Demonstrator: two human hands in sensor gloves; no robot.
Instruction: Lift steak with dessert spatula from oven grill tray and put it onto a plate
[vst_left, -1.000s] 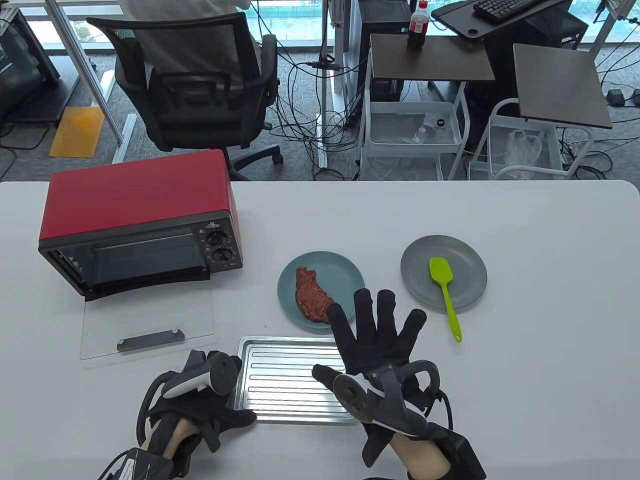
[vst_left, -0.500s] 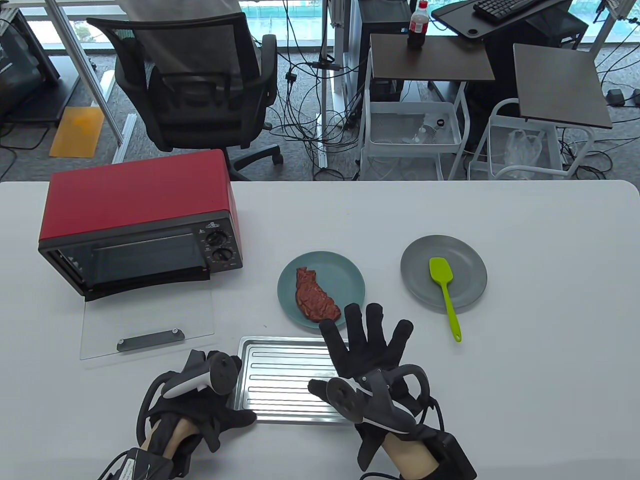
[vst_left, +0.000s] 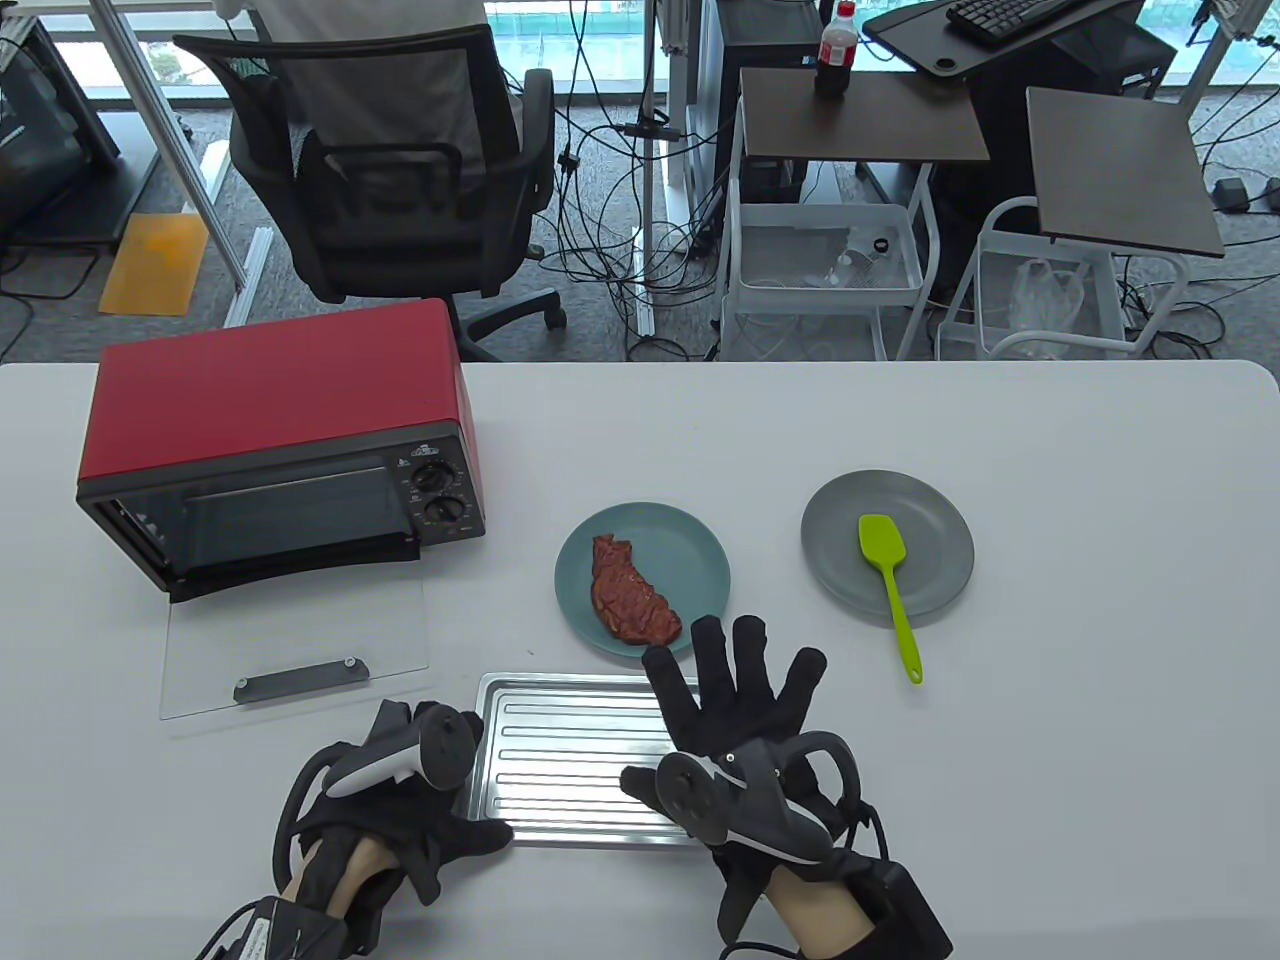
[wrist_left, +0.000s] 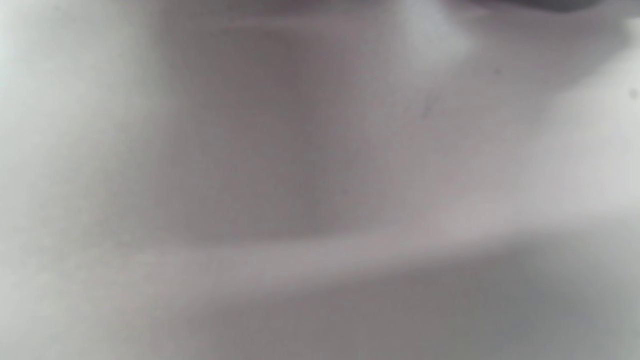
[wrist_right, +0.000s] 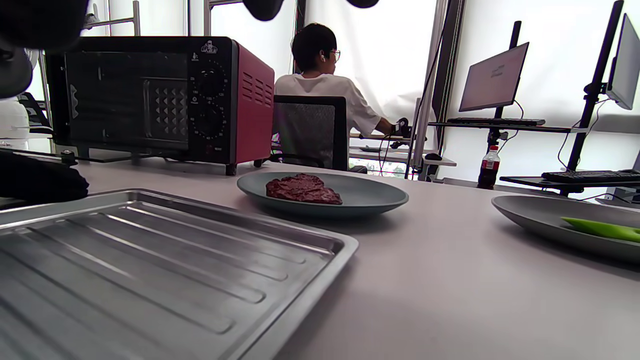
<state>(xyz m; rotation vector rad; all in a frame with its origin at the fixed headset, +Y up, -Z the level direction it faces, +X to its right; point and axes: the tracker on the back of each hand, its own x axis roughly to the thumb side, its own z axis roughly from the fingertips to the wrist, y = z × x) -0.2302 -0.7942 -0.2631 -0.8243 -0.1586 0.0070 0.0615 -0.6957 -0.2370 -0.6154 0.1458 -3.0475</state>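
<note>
Steak (vst_left: 630, 592): it lies on the blue plate (vst_left: 690, 545), near the front edge. It is not on the tray.
Tray (vst_left: 570, 765): nothing lies on it.
Spatula (vst_left: 890, 585): green, with its head on the grey plate (vst_left: 940, 530). No hand touches it.
Right hand (vst_left: 745, 715): fingers spread out straight, holding nothing. It is over the right end of the tray.
Left hand (vst_left: 400, 800): it rests at the left edge of the tray. I cannot tell if the fingers grip the tray.
Done: the steak looks moved to the plate.
Left: it seems nothing more.
</note>
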